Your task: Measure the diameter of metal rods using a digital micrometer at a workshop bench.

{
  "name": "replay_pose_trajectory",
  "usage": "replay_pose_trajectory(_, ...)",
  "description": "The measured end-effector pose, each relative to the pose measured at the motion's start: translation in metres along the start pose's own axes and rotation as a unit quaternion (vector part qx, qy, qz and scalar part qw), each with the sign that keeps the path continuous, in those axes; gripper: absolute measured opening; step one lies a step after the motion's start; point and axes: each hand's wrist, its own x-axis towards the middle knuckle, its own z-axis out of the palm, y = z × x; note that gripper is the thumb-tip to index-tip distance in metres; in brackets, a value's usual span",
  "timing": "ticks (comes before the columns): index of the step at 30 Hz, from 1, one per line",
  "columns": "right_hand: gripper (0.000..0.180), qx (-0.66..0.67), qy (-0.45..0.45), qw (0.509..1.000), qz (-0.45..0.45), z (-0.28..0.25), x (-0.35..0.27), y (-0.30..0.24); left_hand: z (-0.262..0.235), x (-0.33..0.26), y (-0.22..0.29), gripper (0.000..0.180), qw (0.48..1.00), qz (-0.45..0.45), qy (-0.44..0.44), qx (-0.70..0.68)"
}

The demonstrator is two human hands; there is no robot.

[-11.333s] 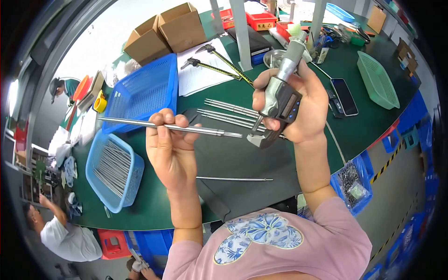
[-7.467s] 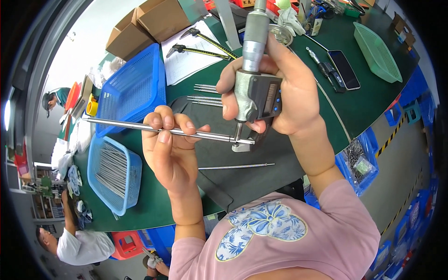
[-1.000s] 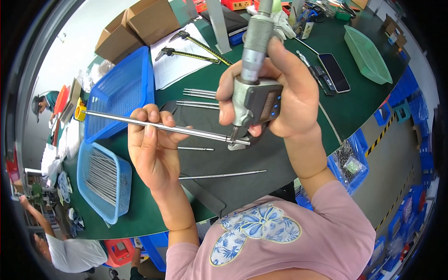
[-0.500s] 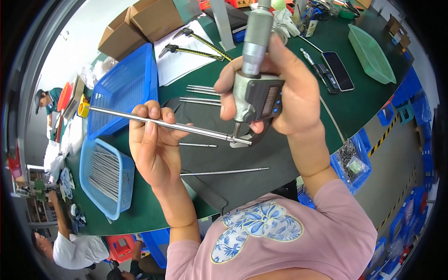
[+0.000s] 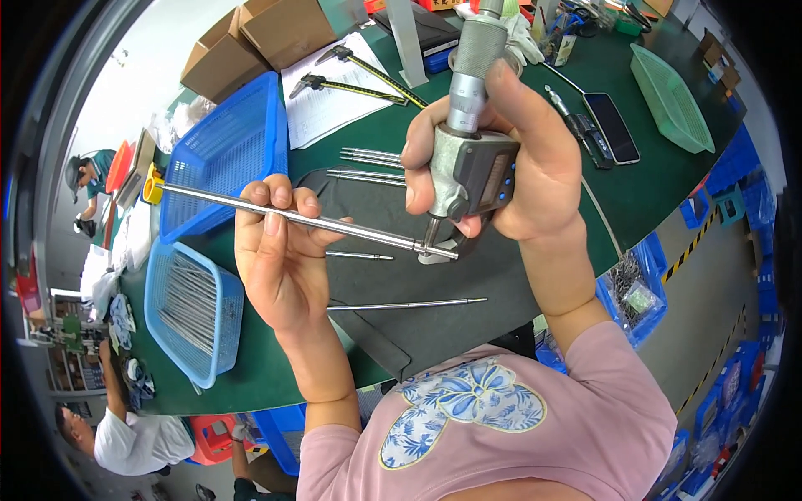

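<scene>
The left hand [image 5: 280,250] is closed round a long, thin, bright steel rod [image 5: 292,219], fingers curled over the top and thumb beneath, gripping it near its middle so that it lies almost level above the bench. Out past the fingers on the far side, the rod's free end reaches over a large blue plastic mesh basket [image 5: 225,154]. On the thumb side, the rod's other end sits in the mouth of a grey digital micrometer with a knurled metal thimble [image 5: 469,142], between its spindle and anvil. The right hand [image 5: 522,163] is wrapped firmly round the micrometer's frame, thumb across the front near the display, holding the instrument upright with the thimble pointing away from the person. Directly under both grips lies a dark grey mat [image 5: 468,292] on the green bench top [image 5: 251,376]. Two loose thin steel pins [image 5: 405,305] rest on the mat just below the held rod, and a small group of similar rods [image 5: 368,167] lies beyond the micrometer. Below the left wrist stands a smaller light-blue plastic basket filled with steel pins [image 5: 192,309]. Beyond the right hand, well apart, a black phone [image 5: 611,127] lies flat
</scene>
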Motion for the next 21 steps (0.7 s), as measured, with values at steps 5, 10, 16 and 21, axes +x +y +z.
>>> replay_pose_trajectory(5, 0.052, -0.022, 0.009, 1.0, 0.009, -0.0018, -0.0009, 0.0002, 0.0001, -0.0003, -0.0008, 0.017, 1.0, -0.005, 0.009, 0.002)
replay_pose_trajectory(10, 0.053, -0.012, -0.001, 1.0, 0.023, -0.0014, -0.0014, -0.0009, -0.0006, -0.0011, 0.0, 0.017, 1.0, -0.003, 0.011, 0.002)
replay_pose_trajectory(16, 0.067, -0.024, 0.056, 0.998, 0.023, 0.005, -0.0023, -0.0057, 0.0018, 0.0, 0.001, 0.017, 1.0, -0.008, -0.001, -0.012)
replay_pose_trajectory(21, 0.068, 0.015, 0.049, 0.998, 0.029, 0.0014, -0.0002, -0.0019, -0.0002, -0.0005, 0.0024, 0.016, 1.0, -0.006, -0.004, -0.019)
